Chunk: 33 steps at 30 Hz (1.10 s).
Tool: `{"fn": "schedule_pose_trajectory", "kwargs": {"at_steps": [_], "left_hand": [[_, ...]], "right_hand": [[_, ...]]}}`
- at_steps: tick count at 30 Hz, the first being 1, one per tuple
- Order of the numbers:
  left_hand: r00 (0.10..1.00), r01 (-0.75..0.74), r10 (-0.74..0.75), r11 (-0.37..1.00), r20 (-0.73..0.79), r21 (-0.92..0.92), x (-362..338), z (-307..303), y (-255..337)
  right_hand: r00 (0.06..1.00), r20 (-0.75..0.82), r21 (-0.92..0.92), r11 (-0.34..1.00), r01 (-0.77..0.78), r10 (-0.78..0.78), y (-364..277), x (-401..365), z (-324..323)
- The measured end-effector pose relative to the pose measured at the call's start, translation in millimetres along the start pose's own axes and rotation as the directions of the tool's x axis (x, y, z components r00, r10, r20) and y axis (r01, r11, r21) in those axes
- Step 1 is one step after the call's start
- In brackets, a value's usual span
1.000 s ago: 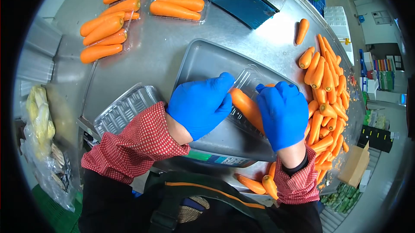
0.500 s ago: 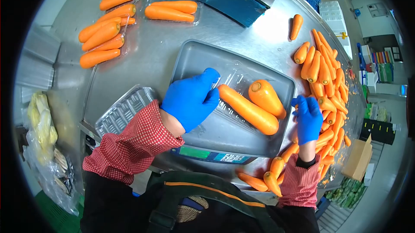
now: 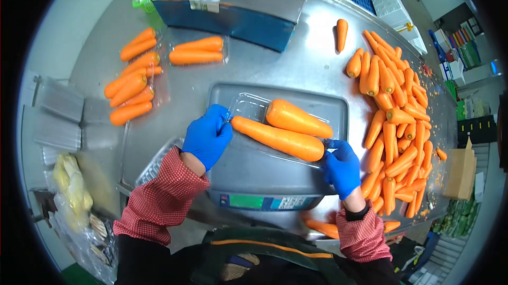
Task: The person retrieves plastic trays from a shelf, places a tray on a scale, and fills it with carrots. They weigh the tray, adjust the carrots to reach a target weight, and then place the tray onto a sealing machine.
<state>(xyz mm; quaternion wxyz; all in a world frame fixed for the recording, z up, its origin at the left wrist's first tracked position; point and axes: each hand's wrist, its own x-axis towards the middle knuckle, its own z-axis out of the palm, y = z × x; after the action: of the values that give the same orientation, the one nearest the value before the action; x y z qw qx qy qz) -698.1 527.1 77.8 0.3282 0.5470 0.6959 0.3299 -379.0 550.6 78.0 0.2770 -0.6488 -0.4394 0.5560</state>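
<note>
Two large carrots lie side by side in a clear plastic tray (image 3: 248,106) on the grey pan (image 3: 222,174) of a scale. The nearer carrot (image 3: 280,138) is longer, the farther one (image 3: 299,118) thicker. My left hand (image 3: 208,136), in a blue glove, pinches the tray's left edge beside the nearer carrot's thin tip. At the other end my right hand (image 3: 341,167), also gloved in blue, has its fingers closed at the tray's right edge, by the carrot's thick end. The scale's green display (image 3: 246,201) faces me.
A big pile of loose carrots (image 3: 397,126) covers the right side of the steel table (image 3: 312,68). Packed carrots (image 3: 198,51) stand at the back left. A blue and steel box (image 3: 227,18) is behind them. An empty clear tray (image 3: 156,166) lies left of the scale.
My right hand has moved from beside the carrot pile to the tray's right edge. My left hand now pinches the left edge. The tray and carrots have turned, and the camera view has shifted.
</note>
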Motion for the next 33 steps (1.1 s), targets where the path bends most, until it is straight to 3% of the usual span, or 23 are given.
{"fn": "schedule_pose_trajectory", "kwargs": {"at_steps": [1,4,6,8,12,14,15,17,18,19,20,21,22,23,24,25,26,27,28,30,33], "left_hand": [[1.0,0.002,-0.002,1.0,-0.002,0.016,6.7,-4.0,1.0],[0.991,0.136,-0.132,0.961,0.032,-0.242,53.5,-19.1,12.8],[0.995,0.099,-0.099,0.93,0.018,-0.353,96.4,-31.3,19.8],[0.998,0.06,-0.063,0.942,0.0,-0.33,153.2,-43.1,12.3],[0.997,0.019,-0.036,0.964,-0.061,-0.266,244.9,-63.8,10.5],[0.995,0.062,-0.077,0.97,-0.056,-0.234,285.4,-69.8,1.3],[0.992,0.115,-0.126,0.951,-0.02,-0.289,302.7,-71.6,-4.1],[0.996,0.047,-0.08,0.812,-0.03,-0.582,316.9,-63.5,-25.1],[0.995,0.055,-0.093,0.757,-0.023,-0.651,299.6,-58.6,-12.3],[0.994,0.038,-0.094,0.76,-0.051,-0.649,280.4,-51.1,-3.0],[0.997,0.012,-0.059,0.807,-0.059,-0.59,262.2,-47.7,-5.4],[0.995,-0.007,-0.041,0.88,-0.091,-0.475,225.2,-42.1,15.6],[0.997,-0.061,0.038,0.912,-0.064,-0.406,206.1,-45.4,-2.6],[0.993,-0.119,0.113,0.934,-0.036,-0.337,185.6,-50.3,-22.3],[0.996,-0.036,0.012,0.966,-0.093,-0.256,153.6,-49.9,-24.1],[0.935,-0.263,0.241,0.963,-0.259,-0.054,126.5,-45.7,-52.9],[0.953,-0.196,0.142,0.962,-0.267,-0.189,90.7,-51.3,-74.7],[0.947,-0.197,0.151,0.97,-0.282,-0.141,53.2,-58.1,-105.0],[0.915,-0.211,0.144,0.967,-0.378,-0.14,12.1,-53.6,-122.5],[0.959,-0.04,0.116,0.96,-0.26,0.279,-58.0,-64.5,-150.1],[0.984,-0.047,0.149,0.756,-0.101,0.653,-103.9,-67.9,-130.6]], "right_hand": [[1.0,0.005,0.021,1.0,0.02,-0.02,-14.5,4.3,-0.4],[0.987,0.048,0.13,0.981,0.144,-0.151,-52.1,43.7,-5.5],[0.977,0.055,0.018,0.978,0.206,-0.207,-96.8,72.8,0.1],[0.96,0.008,-0.077,0.957,0.278,-0.279,-131.0,110.8,12.5],[0.909,0.042,-0.088,0.905,0.417,-0.415,-163.3,213.9,37.5],[0.928,0.053,0.069,0.929,0.364,-0.368,-173.4,249.0,50.9],[0.949,0.07,0.257,0.925,0.281,-0.308,-172.4,262.8,57.2],[0.935,0.054,0.286,0.902,0.323,-0.352,-164.2,260.4,63.3],[0.928,0.015,0.117,0.922,0.369,-0.373,-159.2,251.5,64.4],[0.851,-0.023,-0.149,0.843,0.516,-0.525,-147.9,234.9,61.3],[0.748,-0.06,-0.419,0.697,0.582,-0.661,-136.4,217.9,58.3],[0.832,0.061,-0.416,0.744,0.523,-0.551,-142.5,177.8,39.8],[0.679,0.01,-0.517,0.577,0.632,-0.734,-115.7,172.9,30.7],[0.618,0.014,-0.623,0.476,0.621,-0.786,-100.6,159.6,9.5],[0.522,0.006,-0.776,0.325,0.54,-0.853,-87.1,154.7,-15.6],[0.622,-0.04,-0.922,0.268,0.278,-0.782,-82.4,147.0,-41.9],[0.59,-0.089,-0.991,0.13,0.028,-0.802,-65.7,154.5,-75.5],[0.533,-0.145,-0.989,0.121,-0.08,-0.834,-64.0,140.3,-106.4],[0.587,-0.208,-0.973,0.103,-0.207,-0.782,-49.1,151.2,-141.8],[0.537,-0.18,-0.961,0.03,-0.275,-0.824,-19.9,149.5,-196.6],[0.761,-0.281,-0.958,0.126,-0.258,-0.585,-2.6,157.1,-240.4]]}}
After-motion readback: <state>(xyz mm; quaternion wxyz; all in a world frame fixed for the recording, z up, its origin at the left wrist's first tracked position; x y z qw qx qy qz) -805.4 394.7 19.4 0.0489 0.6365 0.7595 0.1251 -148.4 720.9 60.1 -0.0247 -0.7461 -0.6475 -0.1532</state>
